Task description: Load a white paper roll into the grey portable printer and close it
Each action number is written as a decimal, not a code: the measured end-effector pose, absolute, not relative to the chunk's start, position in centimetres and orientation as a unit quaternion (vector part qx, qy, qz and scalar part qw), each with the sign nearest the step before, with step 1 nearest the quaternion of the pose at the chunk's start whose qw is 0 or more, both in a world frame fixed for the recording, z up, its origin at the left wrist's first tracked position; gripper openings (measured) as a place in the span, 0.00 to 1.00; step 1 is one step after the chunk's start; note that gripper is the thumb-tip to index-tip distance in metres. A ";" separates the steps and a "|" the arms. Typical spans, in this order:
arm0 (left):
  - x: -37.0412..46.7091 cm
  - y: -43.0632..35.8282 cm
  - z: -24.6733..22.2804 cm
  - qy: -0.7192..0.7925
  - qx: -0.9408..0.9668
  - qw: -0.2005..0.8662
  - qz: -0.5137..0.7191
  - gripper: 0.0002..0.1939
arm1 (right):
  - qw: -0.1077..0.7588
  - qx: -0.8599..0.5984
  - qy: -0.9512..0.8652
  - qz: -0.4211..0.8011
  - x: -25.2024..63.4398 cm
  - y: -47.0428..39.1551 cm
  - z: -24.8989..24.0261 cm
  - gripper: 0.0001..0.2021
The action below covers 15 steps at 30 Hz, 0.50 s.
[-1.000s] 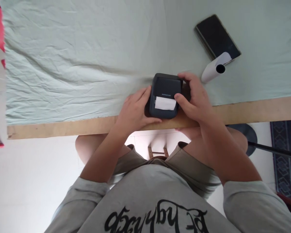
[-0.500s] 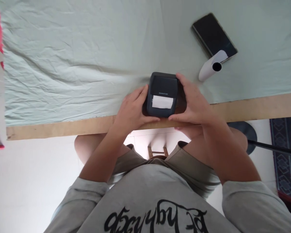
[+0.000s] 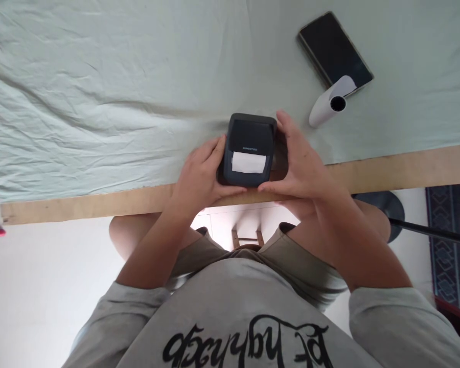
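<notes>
A small dark printer-like device [image 3: 252, 134] sits near the table's front edge, with a white paper strip [image 3: 249, 163] showing at its front slot. My left hand [image 3: 200, 171] wraps round its left side, thumb along the front. On the other side, my right hand [image 3: 301, 166] grips it with the thumb at the front corner and a finger at the back corner. The hands hold the device between them.
Behind and to the right, a white paper roll [image 3: 322, 109] stands with its loose end over a black phone-like slab [image 3: 335, 48]. Wrinkled pale green cloth [image 3: 118, 92] covers the table, bordered by a wooden front edge [image 3: 398, 163]. A dark round base with a pole is at right.
The device and both hands have shifted slightly left in view, and the roll and slab appear a little left too. The grip on the device looks the same.
</notes>
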<state>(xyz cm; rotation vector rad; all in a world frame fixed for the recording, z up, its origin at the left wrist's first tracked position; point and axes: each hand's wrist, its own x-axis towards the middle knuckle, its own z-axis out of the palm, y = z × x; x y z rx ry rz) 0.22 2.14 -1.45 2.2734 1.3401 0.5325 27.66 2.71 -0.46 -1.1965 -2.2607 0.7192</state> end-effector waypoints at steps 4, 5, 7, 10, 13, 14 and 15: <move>0.3 2.3 -1.3 0.479 0.819 0.228 0.217 0.55 | 0.230 -0.439 -0.826 0.271 27.6 2.7 -0.4 0.61; 0.4 2.3 -1.3 0.477 0.819 0.228 0.223 0.54 | 0.229 -0.435 -0.829 0.265 27.6 2.8 -0.5 0.60; 0.4 2.4 -1.2 0.474 0.818 0.228 0.233 0.52 | 0.230 -0.426 -0.839 0.247 27.6 2.9 -0.6 0.61; 0.5 2.4 -1.2 0.472 0.818 0.225 0.242 0.50 | 0.219 -0.425 -0.847 0.232 27.5 2.9 -0.6 0.64; 0.5 2.3 -1.2 0.475 0.820 0.215 0.238 0.51 | 0.223 -0.436 -0.838 0.242 27.4 2.8 -0.3 0.62; 0.5 2.3 -1.2 0.477 0.821 0.210 0.233 0.52 | 0.230 -0.436 -0.833 0.249 27.4 2.8 -0.3 0.60; 0.5 2.3 -1.2 0.480 0.823 0.205 0.225 0.53 | 0.238 -0.444 -0.824 0.258 27.4 2.8 -0.3 0.58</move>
